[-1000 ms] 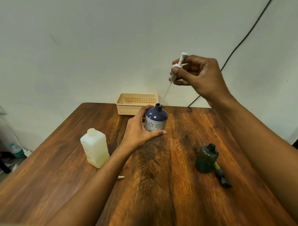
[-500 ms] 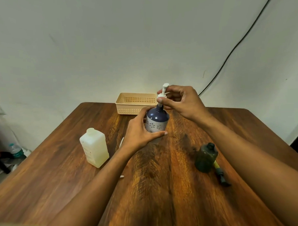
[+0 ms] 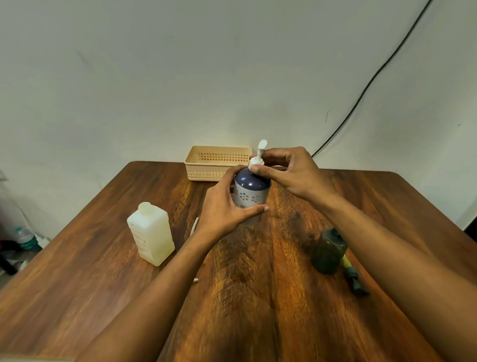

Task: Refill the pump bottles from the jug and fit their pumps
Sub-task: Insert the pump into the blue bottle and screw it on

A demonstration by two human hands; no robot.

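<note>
Left hand [image 3: 223,212] wrapped the blue flowered pump bottle [image 3: 250,192], upright mid-table. Right hand [image 3: 291,173] pinched the white pump [image 3: 259,156] collar at its neck. I saw the white translucent jug [image 3: 151,234] standing to the left, well apart; the dark green bottle [image 3: 328,251] to the right, with its dark pump [image 3: 352,275] lying just beside it. Perforated beige basket [image 3: 216,161] sat just behind the hands at the far edge. Glossy grained wood table [image 3: 264,303] lay bare toward the near edge.

jug [image 3: 151,234] left of held bottle [image 3: 250,194], basket [image 3: 217,162] behind it.
</note>
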